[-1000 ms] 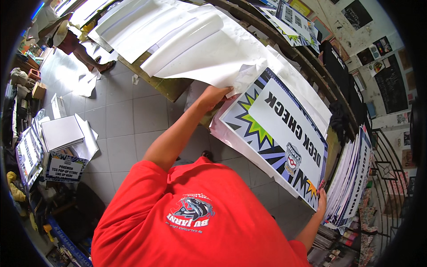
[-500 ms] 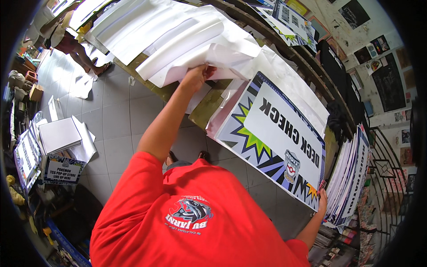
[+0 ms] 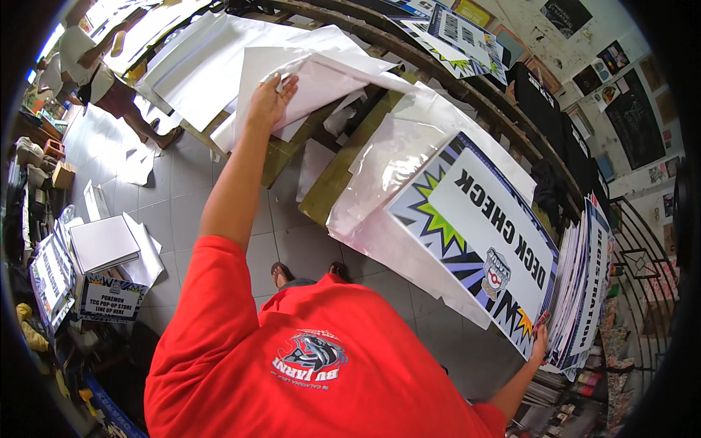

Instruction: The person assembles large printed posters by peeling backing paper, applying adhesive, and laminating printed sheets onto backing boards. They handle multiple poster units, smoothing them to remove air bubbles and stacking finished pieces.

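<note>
My left hand (image 3: 272, 101) reaches up and left. Its thumb and forefinger close at the edge of a large white sheet (image 3: 321, 73), the other fingers loosely apart. My right hand (image 3: 539, 342) grips the lower right corner of a printed sign board (image 3: 475, 201) with green and blue bursts. A small pinkish-red object (image 3: 542, 319) shows at those fingers, too small to name. Under the board, a glossy, see-through film (image 3: 387, 157) spreads over the table's slats and hangs past the near edge.
More white sheets (image 3: 197, 66) cover the table's far left. A stack of printed boards (image 3: 580, 292) stands at the right, beside a dark metal rack (image 3: 639, 270). Other printed boards (image 3: 456, 36) lie at the back. Another person (image 3: 91, 62) stands far left. Boards and paper (image 3: 106, 244) sit on the left floor.
My left hand has moved left and up, drawing the white sheet along. The sign board has shifted right and down with my right hand, uncovering more film and table slats.
</note>
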The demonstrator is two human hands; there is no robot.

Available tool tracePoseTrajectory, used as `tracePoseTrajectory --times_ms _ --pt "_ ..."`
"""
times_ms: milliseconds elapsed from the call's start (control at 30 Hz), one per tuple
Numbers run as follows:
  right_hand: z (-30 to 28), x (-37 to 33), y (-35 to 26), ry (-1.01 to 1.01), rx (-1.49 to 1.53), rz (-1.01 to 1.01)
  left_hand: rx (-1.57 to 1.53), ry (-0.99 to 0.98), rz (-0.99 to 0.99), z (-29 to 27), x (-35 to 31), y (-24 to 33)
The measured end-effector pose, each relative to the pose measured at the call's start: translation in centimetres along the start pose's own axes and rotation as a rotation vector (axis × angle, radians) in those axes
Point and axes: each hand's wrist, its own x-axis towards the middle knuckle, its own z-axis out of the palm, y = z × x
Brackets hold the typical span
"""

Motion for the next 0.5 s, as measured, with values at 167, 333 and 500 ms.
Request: tracePoseTrajectory --times_ms 167,333,500 --pt "2.6 -2.5 -1.0 0.098 0.131 -0.051 0.057 -0.075 0.058 4.2 -0.8 5.3" --pt "3.8 -2.6 -2.5 0.096 0.103 -0.143 0.22 -0.019 0.174 5.9 0.3 12.3" --pt "3.6 -1.7 0.1 0.201 0.058 -0.073 0.912 0.067 0.067 3.1 -1.9 16.1"
